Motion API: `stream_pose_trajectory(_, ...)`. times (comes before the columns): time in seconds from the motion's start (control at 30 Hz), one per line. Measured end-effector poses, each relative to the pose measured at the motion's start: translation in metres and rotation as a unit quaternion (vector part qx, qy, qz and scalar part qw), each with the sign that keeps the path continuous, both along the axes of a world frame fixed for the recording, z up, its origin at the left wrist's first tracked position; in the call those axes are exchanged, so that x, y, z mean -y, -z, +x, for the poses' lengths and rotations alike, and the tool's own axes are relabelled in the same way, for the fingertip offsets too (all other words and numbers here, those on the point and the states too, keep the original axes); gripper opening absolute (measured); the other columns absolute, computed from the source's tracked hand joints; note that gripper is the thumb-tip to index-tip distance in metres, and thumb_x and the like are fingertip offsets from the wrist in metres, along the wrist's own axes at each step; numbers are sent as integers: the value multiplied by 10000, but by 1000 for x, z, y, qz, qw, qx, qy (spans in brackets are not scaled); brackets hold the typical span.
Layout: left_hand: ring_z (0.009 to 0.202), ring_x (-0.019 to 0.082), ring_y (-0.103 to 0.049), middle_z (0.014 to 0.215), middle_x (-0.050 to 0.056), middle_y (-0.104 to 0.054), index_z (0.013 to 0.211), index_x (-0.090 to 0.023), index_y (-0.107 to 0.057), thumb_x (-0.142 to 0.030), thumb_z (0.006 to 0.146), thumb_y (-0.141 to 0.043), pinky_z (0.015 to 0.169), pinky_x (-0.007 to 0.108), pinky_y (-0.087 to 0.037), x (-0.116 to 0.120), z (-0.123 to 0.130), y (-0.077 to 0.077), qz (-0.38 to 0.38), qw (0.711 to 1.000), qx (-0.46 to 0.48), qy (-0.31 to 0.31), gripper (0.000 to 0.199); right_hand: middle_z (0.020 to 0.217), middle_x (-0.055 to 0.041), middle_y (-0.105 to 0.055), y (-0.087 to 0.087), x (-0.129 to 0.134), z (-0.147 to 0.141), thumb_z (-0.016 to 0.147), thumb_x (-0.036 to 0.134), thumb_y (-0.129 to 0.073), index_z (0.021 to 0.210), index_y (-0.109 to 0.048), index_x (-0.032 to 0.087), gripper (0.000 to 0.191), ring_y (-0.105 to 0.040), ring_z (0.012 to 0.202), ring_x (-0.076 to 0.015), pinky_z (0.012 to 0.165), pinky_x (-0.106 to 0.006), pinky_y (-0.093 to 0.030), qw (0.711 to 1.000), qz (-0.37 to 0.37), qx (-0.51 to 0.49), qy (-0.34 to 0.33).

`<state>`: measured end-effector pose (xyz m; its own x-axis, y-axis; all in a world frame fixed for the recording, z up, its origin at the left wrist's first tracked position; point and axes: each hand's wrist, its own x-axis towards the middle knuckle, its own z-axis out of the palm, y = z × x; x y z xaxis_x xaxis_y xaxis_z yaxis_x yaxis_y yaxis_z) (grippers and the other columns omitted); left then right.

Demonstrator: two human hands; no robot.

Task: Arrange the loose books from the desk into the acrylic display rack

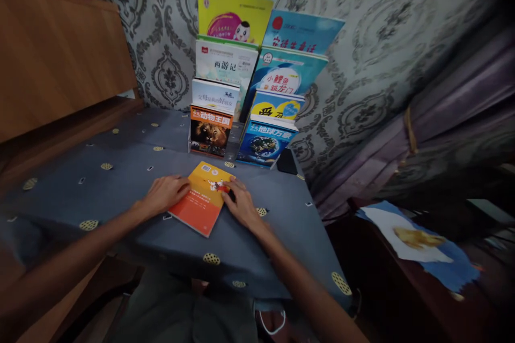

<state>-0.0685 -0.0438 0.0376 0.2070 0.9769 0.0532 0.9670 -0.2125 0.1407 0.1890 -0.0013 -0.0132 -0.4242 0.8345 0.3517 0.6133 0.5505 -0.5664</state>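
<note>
A yellow and orange book (200, 201) lies on the dark blue patterned tablecloth, turned slightly, with a barcode near its far edge. My left hand (167, 193) rests at the book's left edge, its fingers together and touching the cover's side. At the right edge is my right hand (240, 201), its fingers bent around the upper right side of the book. Behind the book stands a display rack in two columns, with an orange lion book (210, 132) at the lower left and a blue globe book (265, 143) at the lower right.
Further books rise in tiers, topped by a yellow-green book (234, 16) and a blue book (302, 32). A dark flat object (287, 162) lies right of the rack. Wooden furniture (60, 43) stands left; a blue cloth (450, 268) lies right, beyond the tablecloth (132, 142).
</note>
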Motion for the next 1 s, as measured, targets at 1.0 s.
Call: stream_pose_trajectory(1.0,1100,259,-625,1166,116,-617,1386,-214,-561,-325,1016,-305,885,341,-501,-60,19,11,27,994,-28,-98,463,1631,-235,-250,-26,-21,-21,979,512,-481,1534,-326,64,730,-218,1532,-315,1229,-550,-157,983,-87,164,-13)
